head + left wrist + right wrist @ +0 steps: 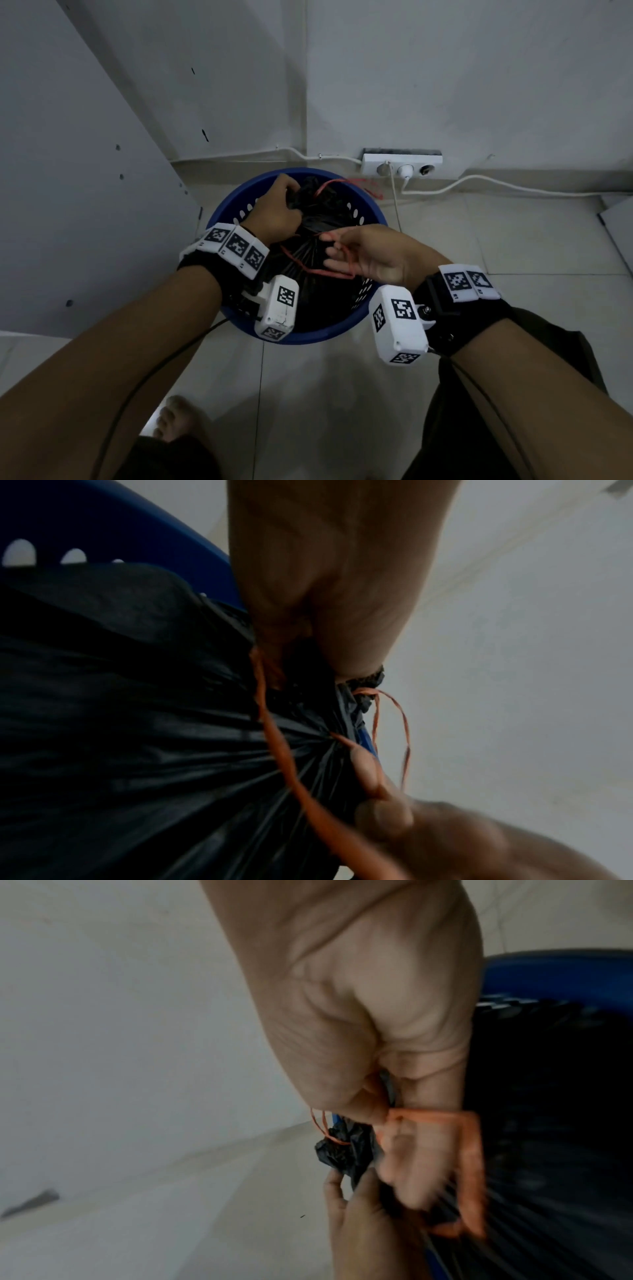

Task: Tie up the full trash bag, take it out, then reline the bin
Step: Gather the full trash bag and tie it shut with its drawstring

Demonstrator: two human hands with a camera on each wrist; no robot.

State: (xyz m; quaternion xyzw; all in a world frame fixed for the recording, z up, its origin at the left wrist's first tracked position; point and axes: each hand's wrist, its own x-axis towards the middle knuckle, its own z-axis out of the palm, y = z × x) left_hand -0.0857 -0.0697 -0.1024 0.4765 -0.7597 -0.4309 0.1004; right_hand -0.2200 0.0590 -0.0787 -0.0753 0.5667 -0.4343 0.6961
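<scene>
Nearest, the right hand (370, 253) has red drawstring (342, 270) looped over loosely curled fingers, beside the black bag's (308, 253) neck, gripped by the left hand (277, 212).

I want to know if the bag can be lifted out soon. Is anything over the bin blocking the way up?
Nothing visible but the hands. The left hand grips the gathered neck of the black trash bag inside the blue bin; the right hand holds the red drawstring.
</scene>
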